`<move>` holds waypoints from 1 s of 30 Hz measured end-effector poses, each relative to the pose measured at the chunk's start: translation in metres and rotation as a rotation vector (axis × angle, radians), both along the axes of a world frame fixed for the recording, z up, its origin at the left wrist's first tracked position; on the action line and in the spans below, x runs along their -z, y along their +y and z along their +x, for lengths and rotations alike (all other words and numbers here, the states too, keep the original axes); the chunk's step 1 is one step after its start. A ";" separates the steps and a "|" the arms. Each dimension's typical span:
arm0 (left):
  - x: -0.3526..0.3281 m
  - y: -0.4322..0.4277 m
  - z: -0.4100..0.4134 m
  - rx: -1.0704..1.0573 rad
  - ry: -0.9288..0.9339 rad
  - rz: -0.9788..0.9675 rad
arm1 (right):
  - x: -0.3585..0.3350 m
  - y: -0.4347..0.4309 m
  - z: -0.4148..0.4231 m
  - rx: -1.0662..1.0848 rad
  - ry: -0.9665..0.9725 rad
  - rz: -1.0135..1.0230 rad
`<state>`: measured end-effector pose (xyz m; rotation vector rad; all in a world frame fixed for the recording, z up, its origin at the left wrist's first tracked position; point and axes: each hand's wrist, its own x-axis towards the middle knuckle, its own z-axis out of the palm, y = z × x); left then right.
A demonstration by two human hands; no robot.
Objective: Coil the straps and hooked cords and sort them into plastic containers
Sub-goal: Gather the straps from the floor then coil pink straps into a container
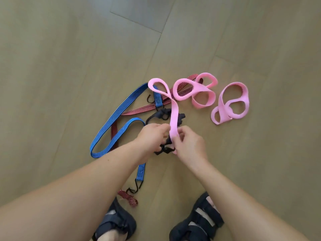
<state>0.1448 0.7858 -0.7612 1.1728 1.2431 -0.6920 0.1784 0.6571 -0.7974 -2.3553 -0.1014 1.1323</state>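
1. The left hand (152,136) and right hand (189,145) are close together, each pinching the near end of the pink strap (174,119)
2. The rest of the strap trails away in loose loops on the wooden floor (69,66)
3. A blue hooked cord (111,119), a red hooked cord (139,108) and a black strap (156,115) lie tangled beside it

1. A flat pink fabric strap (173,117) is pinched at its near end between the left hand (154,134) and the right hand (189,145).
2. Beyond the hands, the strap is laid in loops on the pale wooden plank floor (69,66); a further bunch of pink loops (231,101) is seen apart, to the right.
3. A blue striped elastic cord with black hooks (111,122) and a red striped elastic cord (139,109) are spread across each other, left of the hands.
4. A black buckled strap (164,151) is partly hidden beneath the hands.
5. Dark sandals (118,223) are seen at the bottom edge.
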 end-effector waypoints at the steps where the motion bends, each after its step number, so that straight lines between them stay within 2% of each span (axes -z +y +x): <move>1: -0.002 -0.001 0.003 -0.017 0.001 -0.039 | -0.013 -0.001 0.000 -0.017 -0.014 0.096; 3: -0.005 0.000 0.008 -0.051 0.000 -0.056 | -0.031 -0.006 0.004 -0.078 -0.008 0.206; 6: -0.006 0.005 0.013 -0.109 -0.036 -0.007 | -0.030 -0.017 0.025 -0.092 -0.003 0.242; 9: -0.002 0.008 0.015 -0.075 -0.104 0.075 | -0.013 -0.010 0.061 -0.062 -0.233 0.251; 11: 0.002 0.007 0.015 -0.022 -0.111 0.115 | 0.005 0.006 0.090 -0.173 -0.404 0.124; 12: 0.004 0.007 0.015 -0.008 -0.108 0.120 | 0.013 0.015 0.103 -0.264 -0.429 0.016; 14: 0.006 0.006 0.015 -0.006 -0.110 0.145 | 0.030 0.029 0.127 -0.423 -0.421 -0.182; 18: 0.001 0.010 0.020 -0.024 -0.205 0.213 | 0.043 0.034 0.146 -0.449 -0.340 -0.374; 23: -0.046 0.013 0.026 -0.026 -0.364 0.145 | -0.013 0.008 0.122 -0.296 -0.418 -0.272; 25: -0.077 0.008 0.028 0.019 -0.370 0.150 | -0.053 -0.007 0.107 -0.185 -0.371 -0.192; 28: -0.137 -0.001 0.027 0.111 -0.330 0.180 | -0.122 -0.025 0.086 0.001 -0.213 0.031; 30: -0.188 -0.011 0.026 0.167 -0.337 0.229 | -0.176 -0.035 0.075 0.050 -0.176 0.086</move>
